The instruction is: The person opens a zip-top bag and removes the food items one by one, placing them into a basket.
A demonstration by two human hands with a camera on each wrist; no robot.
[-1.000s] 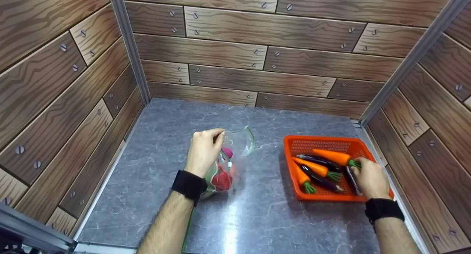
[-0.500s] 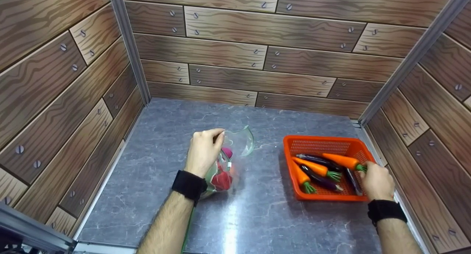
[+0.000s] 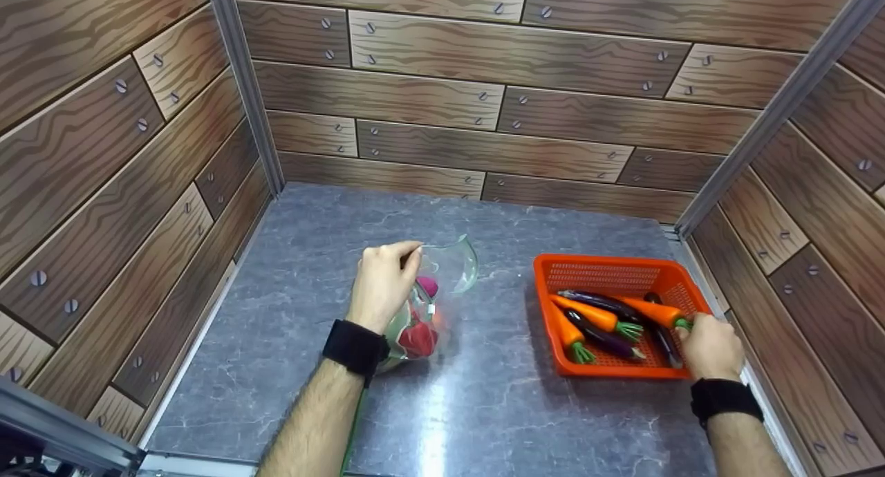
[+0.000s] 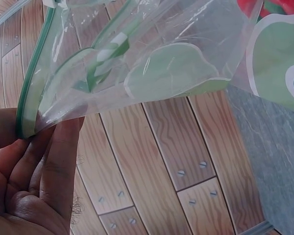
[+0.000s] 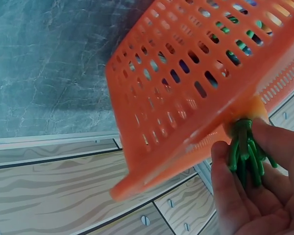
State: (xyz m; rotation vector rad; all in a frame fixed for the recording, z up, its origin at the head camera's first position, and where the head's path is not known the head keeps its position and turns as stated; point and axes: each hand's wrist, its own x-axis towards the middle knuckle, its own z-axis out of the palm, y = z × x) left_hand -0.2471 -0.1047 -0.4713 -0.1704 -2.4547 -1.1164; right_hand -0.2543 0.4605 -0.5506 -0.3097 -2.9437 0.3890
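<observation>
My left hand (image 3: 380, 283) pinches the rim of a clear zip bag (image 3: 456, 269) between thumb and fingers. In the left wrist view the fingertips grip the green zip strip of the bag (image 4: 157, 68). A red item (image 3: 418, 340) and a magenta item (image 3: 427, 285) show through the plastic; their kind is unclear. At the right, my right hand (image 3: 712, 345) holds a carrot (image 3: 653, 311) by its green top (image 5: 245, 152), at the basket's right rim. The carrot's orange body lies over eggplants inside the orange basket (image 3: 622, 373).
Beside the held carrot, the basket contains two other carrots (image 3: 588, 313) and several eggplants (image 3: 601, 337). Wood-patterned walls (image 3: 429, 90) enclose the grey marbled tabletop (image 3: 484, 408) at the back and both sides.
My right hand has moved slightly right and toward me, drawing the carrot that way. An eggplant end now shows behind the carrot. The left hand and bag have stayed in place.
</observation>
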